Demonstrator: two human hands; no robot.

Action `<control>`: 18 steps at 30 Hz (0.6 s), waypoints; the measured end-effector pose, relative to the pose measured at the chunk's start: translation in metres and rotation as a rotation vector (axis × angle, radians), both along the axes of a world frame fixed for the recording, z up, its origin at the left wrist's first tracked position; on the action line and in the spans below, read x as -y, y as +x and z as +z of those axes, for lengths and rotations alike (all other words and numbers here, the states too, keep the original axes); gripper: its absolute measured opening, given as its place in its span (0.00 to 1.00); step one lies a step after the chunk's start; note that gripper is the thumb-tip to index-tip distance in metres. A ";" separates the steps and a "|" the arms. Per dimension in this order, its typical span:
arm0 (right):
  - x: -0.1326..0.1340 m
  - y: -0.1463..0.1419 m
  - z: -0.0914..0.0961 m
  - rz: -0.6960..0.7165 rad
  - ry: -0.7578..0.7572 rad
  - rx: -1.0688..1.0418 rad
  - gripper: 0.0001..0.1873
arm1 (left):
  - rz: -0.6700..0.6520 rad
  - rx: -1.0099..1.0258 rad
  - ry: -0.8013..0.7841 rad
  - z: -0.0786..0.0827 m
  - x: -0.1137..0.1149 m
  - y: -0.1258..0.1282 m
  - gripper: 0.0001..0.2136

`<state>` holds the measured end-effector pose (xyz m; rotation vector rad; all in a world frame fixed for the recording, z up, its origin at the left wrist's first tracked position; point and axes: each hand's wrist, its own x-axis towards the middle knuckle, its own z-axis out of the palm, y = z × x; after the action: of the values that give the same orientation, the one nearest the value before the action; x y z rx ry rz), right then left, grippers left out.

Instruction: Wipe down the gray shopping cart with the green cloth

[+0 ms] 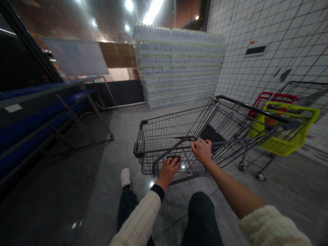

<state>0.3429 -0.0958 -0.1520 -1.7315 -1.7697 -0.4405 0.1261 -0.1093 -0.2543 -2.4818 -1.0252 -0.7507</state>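
A dark grey wire shopping cart [179, 128] stands directly in front of me on the polished floor. My left hand [167, 172] curls over the black grip of the cart's handle [174, 158]. My right hand [201, 151] closes around the handle's metal bar further along. Cream knit sleeves cover both forearms at the bottom of the view. The cart's basket shows no goods inside, apart from a dark panel [211, 135] lying against its wire. Below my hands, a white shoe [125, 177] and dark trouser legs show.
A tall stack of shrink-wrapped water bottles [178, 65] stands ahead against a white tiled wall [269, 41]. To the right is another cart [256, 167] with a yellow basket [284, 133] and a red basket [271, 100]. A long blue-edged display fixture [33, 116] runs along the left.
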 end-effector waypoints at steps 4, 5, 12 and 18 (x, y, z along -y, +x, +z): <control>-0.001 0.000 -0.002 -0.013 0.008 0.008 0.24 | 0.070 -0.081 -0.143 -0.043 0.011 -0.044 0.11; -0.001 0.001 -0.002 -0.012 0.007 0.010 0.24 | 0.076 -0.071 -0.147 -0.046 0.014 -0.051 0.12; 0.000 0.000 -0.002 -0.025 -0.018 0.033 0.25 | -0.045 0.132 0.109 0.025 0.013 -0.038 0.13; -0.002 -0.004 -0.003 -0.042 -0.019 0.115 0.21 | -0.042 0.150 0.159 0.035 -0.002 -0.032 0.11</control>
<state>0.3388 -0.0942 -0.1551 -1.7914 -1.8254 -0.5523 0.0944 -0.1070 -0.2192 -2.3470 -0.9261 -1.0037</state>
